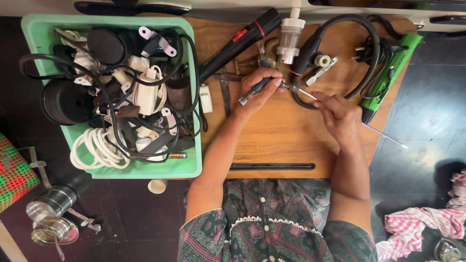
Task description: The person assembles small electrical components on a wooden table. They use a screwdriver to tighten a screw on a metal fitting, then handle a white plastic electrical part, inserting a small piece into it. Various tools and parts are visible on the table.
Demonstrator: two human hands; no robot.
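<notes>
The left hand (259,90) is closed round a dark-handled tool (257,90), its metal end poking out toward the crate. The right hand (337,114) pinches a thin metal rod (307,94) whose tip meets the tool's front end near the middle of the desk (281,140). The two parts look joined or just touching there, though the joint is too small to tell. A long thin rod (386,136) juts out past the right wrist over the desk edge.

Just beyond the hands lie a black cable (361,48), a clear plastic fitting (290,36), a black torch (240,41) and a green tool (391,73). A green crate (43,29) of cords and plugs sits just left, clear of the hands. A black strip (272,166) lies near the desk's front edge.
</notes>
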